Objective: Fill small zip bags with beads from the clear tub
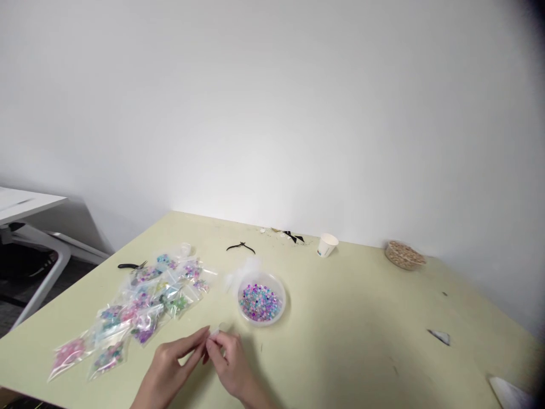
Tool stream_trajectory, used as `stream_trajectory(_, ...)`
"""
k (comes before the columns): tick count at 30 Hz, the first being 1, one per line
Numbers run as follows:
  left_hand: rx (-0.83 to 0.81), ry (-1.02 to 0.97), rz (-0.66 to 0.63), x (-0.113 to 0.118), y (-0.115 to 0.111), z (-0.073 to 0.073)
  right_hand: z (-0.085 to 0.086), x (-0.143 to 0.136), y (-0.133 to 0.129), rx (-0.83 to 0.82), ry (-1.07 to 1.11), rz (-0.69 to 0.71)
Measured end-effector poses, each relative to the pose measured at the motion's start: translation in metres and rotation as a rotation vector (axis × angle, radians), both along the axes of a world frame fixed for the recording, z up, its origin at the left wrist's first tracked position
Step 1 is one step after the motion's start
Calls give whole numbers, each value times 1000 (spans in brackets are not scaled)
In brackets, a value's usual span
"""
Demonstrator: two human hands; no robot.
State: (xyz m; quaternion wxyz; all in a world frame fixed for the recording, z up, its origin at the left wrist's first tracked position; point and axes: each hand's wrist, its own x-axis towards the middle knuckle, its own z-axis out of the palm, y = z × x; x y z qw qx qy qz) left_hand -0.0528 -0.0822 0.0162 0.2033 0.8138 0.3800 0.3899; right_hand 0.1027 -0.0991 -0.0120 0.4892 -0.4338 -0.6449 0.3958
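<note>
Two bare hands are working close together at the front of a pale green table. The right hand is pinching a small see-through thing with its thumb and finger. That little thing is poking out past the fingertips, a bit in front of a round white bowl and to its left. The left hand is bending its fingers and bringing their tips to the same spot, but I cannot tell if it is pinching too. Inside the bowl, lots of tiny beads are shining purple, pink and blue. On the left, many clear bags of colored beads are lying in a messy pile. Black-handled pliers are lying just beside the pile. Farther back, a black tool is lying with its handles spread. Near the wall, a white cup is standing, and a clear tub is holding brown bits.
</note>
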Motion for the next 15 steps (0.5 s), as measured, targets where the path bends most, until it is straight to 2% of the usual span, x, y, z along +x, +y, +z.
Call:
stream_trajectory(4,184,-30,-11,14,-7,-5,-8,1,2,-43,89,-65)
stream_trajectory(7,203,-28,16,22,-9,-7,-11,1,4,-41,93,-54)
stream_trajectory(10,207,-36,74,28,-7,-7,-10,3,7,32,-4,-62)
stream_trajectory(15,232,-76,133,34,-3,-8,-9,7,12,206,-179,-174)
